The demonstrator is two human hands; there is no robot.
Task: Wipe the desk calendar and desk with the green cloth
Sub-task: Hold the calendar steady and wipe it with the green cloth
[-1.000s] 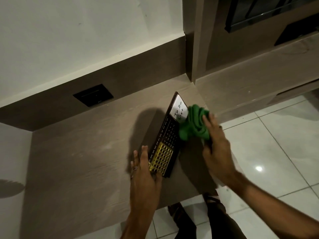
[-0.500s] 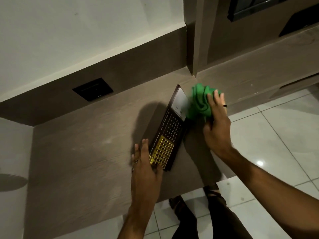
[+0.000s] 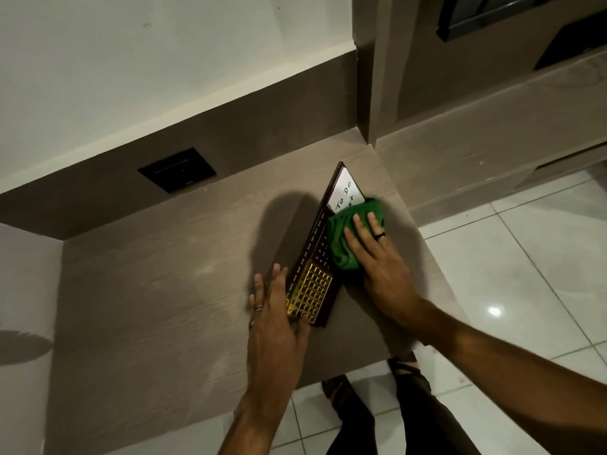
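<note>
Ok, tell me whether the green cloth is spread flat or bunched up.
Bunched up: the green cloth shows folds, wadded under the right hand against the desk calendar.

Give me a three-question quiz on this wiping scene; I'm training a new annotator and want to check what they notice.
1. True or false: the right hand presses the green cloth flat against the face of the desk calendar.
2. Which hand touches the calendar's near end, beside its gold grid?
A. left hand
B. right hand
C. neither
3. Fill in: the white panel at the calendar's far end carries the handwritten words "To ___".

Key: 1 true; 2 A; 3 Do.
</note>
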